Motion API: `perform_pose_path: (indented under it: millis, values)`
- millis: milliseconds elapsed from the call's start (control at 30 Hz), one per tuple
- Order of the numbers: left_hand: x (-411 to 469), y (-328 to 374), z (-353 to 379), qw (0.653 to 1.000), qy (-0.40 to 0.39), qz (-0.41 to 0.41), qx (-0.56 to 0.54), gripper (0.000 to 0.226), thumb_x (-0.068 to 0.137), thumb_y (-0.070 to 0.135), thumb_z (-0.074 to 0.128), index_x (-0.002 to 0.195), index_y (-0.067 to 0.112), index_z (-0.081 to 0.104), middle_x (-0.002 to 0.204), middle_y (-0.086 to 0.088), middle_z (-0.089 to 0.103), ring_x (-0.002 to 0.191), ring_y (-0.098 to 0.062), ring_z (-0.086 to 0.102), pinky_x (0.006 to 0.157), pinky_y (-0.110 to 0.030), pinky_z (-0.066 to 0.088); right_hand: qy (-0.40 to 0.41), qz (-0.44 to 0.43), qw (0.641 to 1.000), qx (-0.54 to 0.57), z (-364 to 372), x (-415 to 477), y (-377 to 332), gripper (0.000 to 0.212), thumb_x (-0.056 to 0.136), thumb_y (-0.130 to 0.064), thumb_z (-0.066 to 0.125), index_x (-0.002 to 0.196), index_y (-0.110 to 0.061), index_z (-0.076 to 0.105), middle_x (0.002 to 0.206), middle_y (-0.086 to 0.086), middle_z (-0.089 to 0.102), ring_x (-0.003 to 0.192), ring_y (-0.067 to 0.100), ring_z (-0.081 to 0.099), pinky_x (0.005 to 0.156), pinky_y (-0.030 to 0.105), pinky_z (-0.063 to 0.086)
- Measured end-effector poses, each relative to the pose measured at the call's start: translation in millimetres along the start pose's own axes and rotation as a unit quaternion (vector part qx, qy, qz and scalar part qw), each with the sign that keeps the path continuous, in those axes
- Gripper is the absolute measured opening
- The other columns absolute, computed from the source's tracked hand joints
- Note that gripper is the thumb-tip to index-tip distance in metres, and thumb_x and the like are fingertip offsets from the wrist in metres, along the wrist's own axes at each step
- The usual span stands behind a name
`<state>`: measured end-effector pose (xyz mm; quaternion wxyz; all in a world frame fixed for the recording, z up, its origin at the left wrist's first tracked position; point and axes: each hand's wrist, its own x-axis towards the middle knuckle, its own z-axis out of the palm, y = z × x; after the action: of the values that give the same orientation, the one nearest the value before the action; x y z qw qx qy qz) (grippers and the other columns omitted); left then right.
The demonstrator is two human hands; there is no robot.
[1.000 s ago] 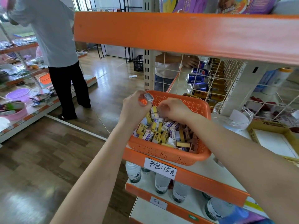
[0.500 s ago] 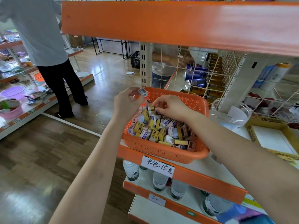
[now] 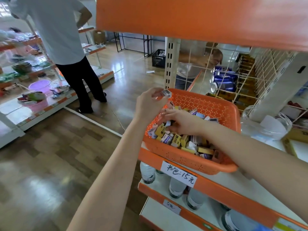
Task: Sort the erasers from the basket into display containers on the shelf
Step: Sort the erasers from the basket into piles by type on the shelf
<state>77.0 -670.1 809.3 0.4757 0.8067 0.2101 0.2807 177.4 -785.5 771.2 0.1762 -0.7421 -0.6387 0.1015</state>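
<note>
Picking step: left hand pinches a small grey-sleeved eraser at the perforated orange plastic basket's ten o'clock rim; right hand digs among boxed erasers, grip hidden. Next, carry to the clear glass jar at three o'clock.

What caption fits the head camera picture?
Left hand holds a small eraser above the orange plastic basket; right hand digs inside.

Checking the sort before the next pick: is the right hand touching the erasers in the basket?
Touching. The head view shows the right hand reaching into the orange basket, its fingers down among the erasers, with no gap visible.
</note>
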Motion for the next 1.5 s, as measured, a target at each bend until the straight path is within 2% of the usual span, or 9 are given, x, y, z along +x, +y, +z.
perform_pose_path:
  millis: [167, 300, 467, 600, 767, 967, 1200, 1333, 1500]
  values:
    - [0.8, -0.3, 0.9, 1.0, -0.002, 0.009, 0.004, 0.032, 0.085, 0.021, 0.066, 0.117, 0.017, 0.064, 0.093, 0.016, 0.063, 0.084, -0.005, 0.064, 0.076, -0.027, 0.057, 0.022, 0.023, 0.999, 0.005, -7.8, -1.7, 1.6, 0.029, 0.079, -0.006, 0.068, 0.106, -0.018, 0.068, 0.11, -0.003, 0.064, 0.1, 0.004, 0.056, 0.086, 0.017, 0.044]
    - [-1.7, 2.8, 2.2, 0.998, -0.026, 0.037, 0.051, 0.035, 0.086, 0.021, 0.064, 0.121, 0.017, 0.061, 0.108, 0.006, 0.066, 0.072, 0.007, 0.056, 0.06, 0.0, 0.042, 0.044, 0.082, 0.994, 0.058, -23.2, -10.5, -1.7, 0.034, 0.083, -0.008, 0.067, 0.107, -0.032, 0.063, 0.094, -0.017, 0.06, 0.072, -0.002, 0.054, 0.066, 0.009, 0.04]
    - [-2.7, 7.2, 2.8, 0.995, -0.043, 0.058, 0.072, 0.037, 0.086, 0.025, 0.064, 0.123, 0.017, 0.06, 0.112, 0.004, 0.065, 0.074, 0.006, 0.054, 0.057, -0.002, 0.041, -0.003, 0.115, 0.993, 0.005, -50.7, -31.1, -10.7, 0.027, 0.086, -0.016, 0.066, 0.109, -0.03, 0.066, 0.108, -0.017, 0.057, 0.079, -0.006, 0.05, 0.067, 0.007, 0.039]
    - [-0.6, 12.2, 12.4, 0.992, -0.077, 0.069, 0.076, 0.033, 0.083, 0.028, 0.067, 0.115, 0.022, 0.062, 0.096, 0.011, 0.063, 0.082, -0.002, 0.061, 0.069, -0.008, 0.047, 0.044, 0.179, 0.983, 0.022, -78.0, -72.3, -17.2, 0.019, 0.084, -0.025, 0.067, 0.098, -0.038, 0.065, 0.108, -0.007, 0.059, 0.093, 0.012, 0.057, 0.079, 0.031, 0.05]
    - [-13.7, 54.7, 45.4, 0.965, -0.184, 0.142, 0.119, 0.018, 0.081, 0.034, 0.063, 0.098, 0.032, 0.058, 0.08, 0.017, 0.061, 0.064, 0.005, 0.058, 0.057, -0.012, 0.05, 0.108, 0.236, 0.964, 0.056, -100.6, -139.9, -13.1, 0.023, 0.084, -0.014, 0.062, 0.096, -0.034, 0.063, 0.104, -0.004, 0.058, 0.092, 0.011, 0.056, 0.07, 0.017, 0.044]
    - [-40.7, 101.2, 115.3, 0.847, -0.39, 0.257, 0.254, 0.036, 0.079, 0.025, 0.066, 0.114, 0.019, 0.061, 0.101, 0.006, 0.063, 0.091, -0.012, 0.059, 0.076, -0.022, 0.049, 0.206, 0.331, 0.921, 0.026, -100.2, -221.2, -7.1, 0.029, 0.081, -0.012, 0.064, 0.107, -0.024, 0.063, 0.096, -0.01, 0.052, 0.087, 0.008, 0.054, 0.071, 0.015, 0.044]
    - [-72.5, 104.5, 169.2, 0.711, -0.398, 0.398, 0.423, 0.034, 0.079, 0.04, 0.064, 0.11, 0.025, 0.064, 0.103, 0.004, 0.066, 0.099, -0.018, 0.059, 0.088, -0.031, 0.042, 0.146, 0.405, 0.902, 0.024, -52.6, -280.8, 2.4, 0.039, 0.082, -0.018, 0.068, 0.12, -0.022, 0.059, 0.103, -0.003, 0.058, 0.092, 0.013, 0.056, 0.065, 0.006, 0.04]
    - [-75.5, 98.0, 169.2, 0.714, -0.434, 0.38, 0.397, 0.04, 0.084, 0.039, 0.063, 0.122, 0.027, 0.059, 0.116, 0.007, 0.064, 0.106, -0.015, 0.056, 0.082, -0.024, 0.036, 0.177, 0.395, 0.899, 0.071, -43.6, -281.8, 3.6, 0.039, 0.084, -0.015, 0.067, 0.122, -0.022, 0.057, 0.1, -0.003, 0.058, 0.088, 0.011, 0.058, 0.068, 0.006, 0.043]
    - [-49.4, 98.3, 136.0, 0.835, -0.35, 0.338, 0.255, 0.03, 0.088, 0.024, 0.058, 0.118, 0.024, 0.062, 0.116, 0.007, 0.064, 0.098, -0.006, 0.059, 0.085, -0.025, 0.049, 0.238, 0.354, 0.901, 0.073, -56.6, -256.7, 2.2, 0.033, 0.085, -0.01, 0.064, 0.116, -0.021, 0.061, 0.097, -0.006, 0.06, 0.087, 0.006, 0.059, 0.069, 0.007, 0.046]
